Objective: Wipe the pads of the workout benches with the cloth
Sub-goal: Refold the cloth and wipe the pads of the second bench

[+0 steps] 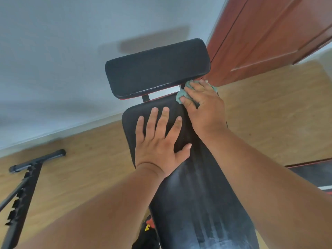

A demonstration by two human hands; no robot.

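Note:
A black workout bench fills the middle of the view. Its long back pad [194,194] shows pale streaks near me. A separate black head pad [156,69] stands beyond it on a short post. My left hand [159,141] lies flat on the far end of the long pad, fingers spread. My right hand [203,103] presses a bunched teal cloth [181,95] onto the far right corner of the long pad, just below the head pad. Most of the cloth is hidden under my fingers.
A black notched metal frame with a crossbar [37,159] lies on the wooden floor at the left. A reddish-brown door [269,33] stands at the upper right by the white wall. Another dark pad with red trim [314,173] shows at the right edge.

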